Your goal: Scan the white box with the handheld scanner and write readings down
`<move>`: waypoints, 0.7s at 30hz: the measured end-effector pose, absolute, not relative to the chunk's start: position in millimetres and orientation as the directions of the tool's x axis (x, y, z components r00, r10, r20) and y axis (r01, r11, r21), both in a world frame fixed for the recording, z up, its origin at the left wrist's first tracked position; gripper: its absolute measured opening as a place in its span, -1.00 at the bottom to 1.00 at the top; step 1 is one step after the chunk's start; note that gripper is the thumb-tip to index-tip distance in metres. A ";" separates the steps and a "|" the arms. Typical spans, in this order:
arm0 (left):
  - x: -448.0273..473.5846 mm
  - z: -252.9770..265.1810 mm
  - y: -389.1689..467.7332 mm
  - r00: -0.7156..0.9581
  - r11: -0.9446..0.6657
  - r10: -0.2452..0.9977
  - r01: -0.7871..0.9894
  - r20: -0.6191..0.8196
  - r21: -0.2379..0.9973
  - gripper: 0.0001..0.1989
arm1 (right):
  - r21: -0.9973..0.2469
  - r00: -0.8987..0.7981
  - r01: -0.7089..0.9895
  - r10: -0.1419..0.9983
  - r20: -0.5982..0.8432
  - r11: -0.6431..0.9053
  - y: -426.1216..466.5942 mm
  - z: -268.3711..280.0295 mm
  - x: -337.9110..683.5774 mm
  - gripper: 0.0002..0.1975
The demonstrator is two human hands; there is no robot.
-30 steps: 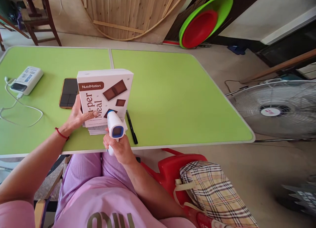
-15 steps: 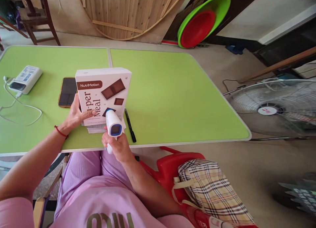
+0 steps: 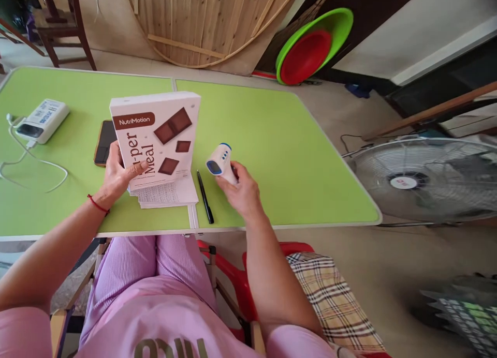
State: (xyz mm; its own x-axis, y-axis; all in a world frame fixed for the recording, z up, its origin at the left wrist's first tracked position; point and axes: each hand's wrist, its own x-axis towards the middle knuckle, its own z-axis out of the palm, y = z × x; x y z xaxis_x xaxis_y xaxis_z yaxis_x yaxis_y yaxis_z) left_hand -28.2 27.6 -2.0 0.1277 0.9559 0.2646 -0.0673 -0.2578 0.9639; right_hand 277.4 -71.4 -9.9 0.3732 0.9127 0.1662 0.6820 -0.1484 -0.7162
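Observation:
My left hand (image 3: 122,169) grips a white cardboard box (image 3: 171,140) by its left side, thumb across the front. The box is tilted up over the table and shows brown chocolate pictures and the word NutriMotion. My right hand (image 3: 243,190) is wrapped round the handle of a white and blue infrared thermometer (image 3: 221,161), held above the green table to the right of the box. Under the box lie printed paper sheets (image 3: 169,193). A black pen (image 3: 204,196) rests between the sheets and my right hand. Partly behind the box is a phone (image 3: 104,143) in a brown case.
The green folding table (image 3: 279,140) has a pale rim. A white power bank (image 3: 42,121) with a white cable lies at its left. A fan (image 3: 404,182) stands to the right, and a red chair (image 3: 236,280) with a checked bag (image 3: 330,296) is at the near right.
My right hand has moved the thermometer from in front of the box to its right, over the table. The box has shifted slightly up and left in my left hand.

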 end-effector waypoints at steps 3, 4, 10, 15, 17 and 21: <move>-29.9 -1.6 29.7 0.071 -0.313 0.945 -0.103 0.321 0.944 -0.22 | -0.508 0.334 0.836 0.927 0.169 -0.209 -51.6 -23.4 305.2 -0.41; -30.5 -1.0 30.6 0.048 -0.336 0.938 -0.116 0.344 0.935 -0.22 | -0.464 0.325 0.860 0.929 0.175 -0.214 -47.5 -26.8 310.5 -0.42; -32.8 6.2 39.3 -0.174 -0.470 0.880 -0.176 0.443 0.865 -0.29 | -0.290 0.261 0.929 0.963 0.072 -0.230 -43.0 -21.1 320.8 -0.45; -35.6 14.6 42.0 -0.209 -0.502 0.862 -0.229 0.462 0.834 -0.33 | -0.373 0.041 0.926 0.961 0.274 0.067 -7.7 4.3 281.6 -0.29; -38.5 14.8 42.4 -0.211 -0.487 0.869 -0.212 0.447 0.847 -0.32 | -0.401 -0.182 0.873 0.948 0.262 0.278 23.1 9.6 246.8 -0.25; -45.3 11.7 46.6 -0.194 -0.507 0.859 -0.200 0.473 0.838 -0.38 | -0.392 -0.356 0.861 0.934 -0.010 0.324 75.5 8.3 182.0 0.04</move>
State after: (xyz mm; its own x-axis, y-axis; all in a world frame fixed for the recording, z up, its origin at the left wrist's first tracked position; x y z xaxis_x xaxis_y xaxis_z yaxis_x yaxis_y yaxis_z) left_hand -45.3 46.6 11.7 -0.1943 0.8593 0.4732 -0.1999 -0.5070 0.8385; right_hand 182.0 75.5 8.3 -0.3564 0.9343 -0.0095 0.8609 0.3244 -0.3919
